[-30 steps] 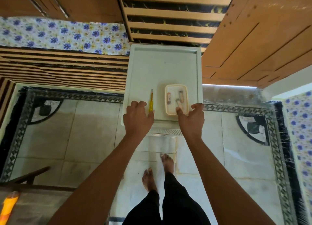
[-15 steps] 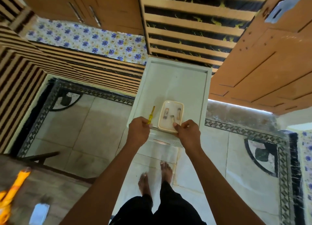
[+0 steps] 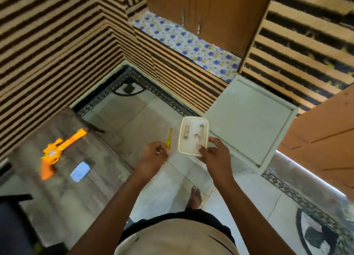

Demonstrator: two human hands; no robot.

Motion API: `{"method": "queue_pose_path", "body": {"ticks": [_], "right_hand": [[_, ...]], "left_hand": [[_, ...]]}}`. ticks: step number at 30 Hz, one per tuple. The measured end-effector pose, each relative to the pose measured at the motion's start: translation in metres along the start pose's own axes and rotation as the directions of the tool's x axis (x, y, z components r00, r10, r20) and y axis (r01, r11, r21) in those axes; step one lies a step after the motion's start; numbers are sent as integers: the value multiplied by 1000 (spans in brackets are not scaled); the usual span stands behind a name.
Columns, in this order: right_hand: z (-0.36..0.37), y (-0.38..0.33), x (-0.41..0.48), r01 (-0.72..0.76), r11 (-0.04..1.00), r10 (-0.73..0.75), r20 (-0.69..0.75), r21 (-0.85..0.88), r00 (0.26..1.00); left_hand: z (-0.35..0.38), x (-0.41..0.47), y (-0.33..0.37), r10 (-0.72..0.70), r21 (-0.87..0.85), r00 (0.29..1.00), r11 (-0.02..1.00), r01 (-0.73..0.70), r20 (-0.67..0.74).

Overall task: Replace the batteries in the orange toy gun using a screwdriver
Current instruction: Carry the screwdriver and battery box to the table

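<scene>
Both tools are now off the white rimmed unit, where a second ago they lay side by side with the hands only arriving at them. The left hand has its fingers curled round the handle of the yellow screwdriver, whose shaft points up and away from the body. The right hand pinches the near edge of the cream plastic dish, thumb on top of the rim and the other fingers underneath, so the dish is carried level in the air over the floor. Two batteries lie loose inside it, with a small dark bit between them that is too blurred to name. The view has also swung left, bringing into sight the orange toy gun, which lies flat on the grey counter, well apart from both hands, with a small pale blue object just beside its grip. The fetching looks finished and the carry to the gun is under way; no work on the gun itself has begun, since nothing touches it. The loose batteries could roll if the dish tips during the walk.
</scene>
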State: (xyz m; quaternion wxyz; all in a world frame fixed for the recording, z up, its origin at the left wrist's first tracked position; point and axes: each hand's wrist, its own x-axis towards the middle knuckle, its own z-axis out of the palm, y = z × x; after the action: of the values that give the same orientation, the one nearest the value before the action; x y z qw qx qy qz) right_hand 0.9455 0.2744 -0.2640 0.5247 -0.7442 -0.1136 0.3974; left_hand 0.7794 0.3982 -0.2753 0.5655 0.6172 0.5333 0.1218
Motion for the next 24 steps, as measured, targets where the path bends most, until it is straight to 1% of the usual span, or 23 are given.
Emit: {"method": "queue_pose_path", "body": {"ticks": [3, 7, 11, 16, 20, 24], "right_hand": [[37, -1, -28, 45, 999, -43, 78, -21, 996], [93, 3, -71, 26, 1000, -27, 106, 7, 994], [154, 14, -127, 43, 999, -46, 140, 23, 989], [224, 37, -197, 24, 996, -34, 124, 84, 992], [264, 52, -231, -18, 997, 9, 122, 69, 993], [294, 56, -241, -24, 998, 15, 149, 55, 989]], "left_hand": [[-43, -27, -23, -23, -51, 999, 998, 21, -43], [-106, -61, -56, 0, -144, 996, 989, -13, -90], [-173, -104, -90, 5, -237, 991, 971, -36, -131], [-250, -151, -141, -26, -277, 987, 961, -20, -161], [-294, -179, -170, -86, -334, 974, 942, 11, -209], [-324, -189, -180, -59, -335, 972, 942, -22, -230]]}}
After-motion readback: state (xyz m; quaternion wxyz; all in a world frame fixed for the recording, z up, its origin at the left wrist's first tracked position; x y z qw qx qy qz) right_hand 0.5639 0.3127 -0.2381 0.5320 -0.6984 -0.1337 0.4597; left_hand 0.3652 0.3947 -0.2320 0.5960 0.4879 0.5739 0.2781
